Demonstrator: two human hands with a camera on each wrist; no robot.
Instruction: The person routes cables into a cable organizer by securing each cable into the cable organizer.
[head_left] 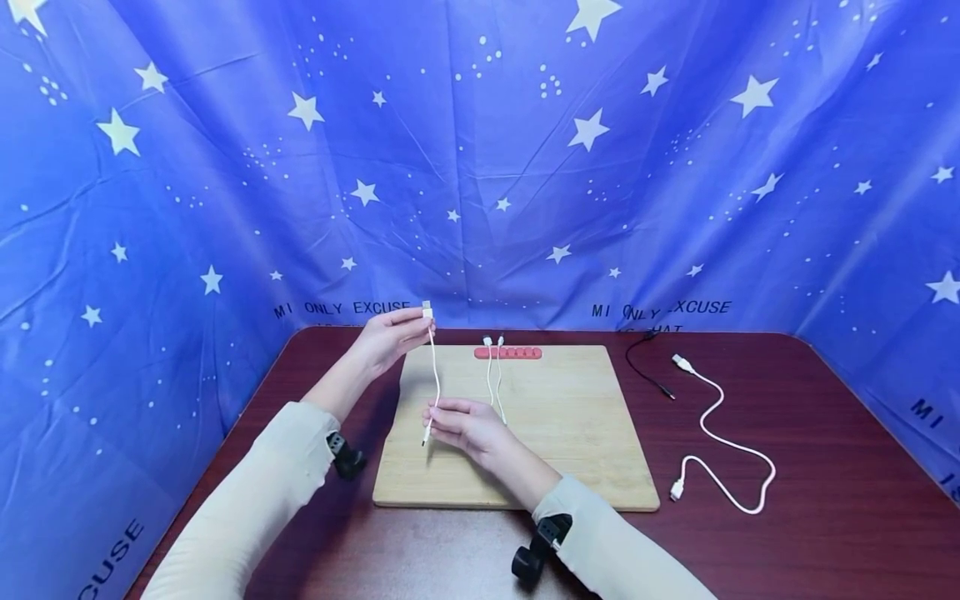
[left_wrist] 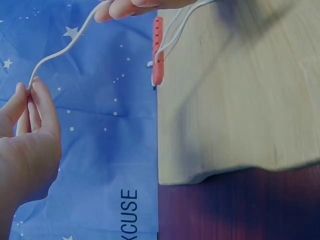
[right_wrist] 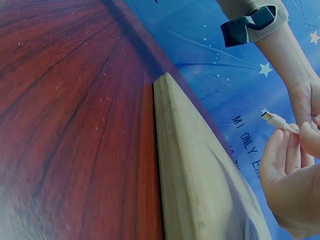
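Note:
A short white USB cable hangs between both hands over the left part of a wooden board. My left hand pinches it just below the USB plug, which points up. Lower down, my right hand pinches the cable's other end between thumb and fingers. The small connector sticks out past those fingers in the right wrist view. In the left wrist view, the cable bows slightly between the hands. A red cable holder lies along the board's far edge, with two white cables in its left slots.
Right of the board, a longer white USB cable lies in a loose curve on the dark red table. A short black cable lies near the board's far right corner. A blue star-patterned curtain surrounds the table's back and sides.

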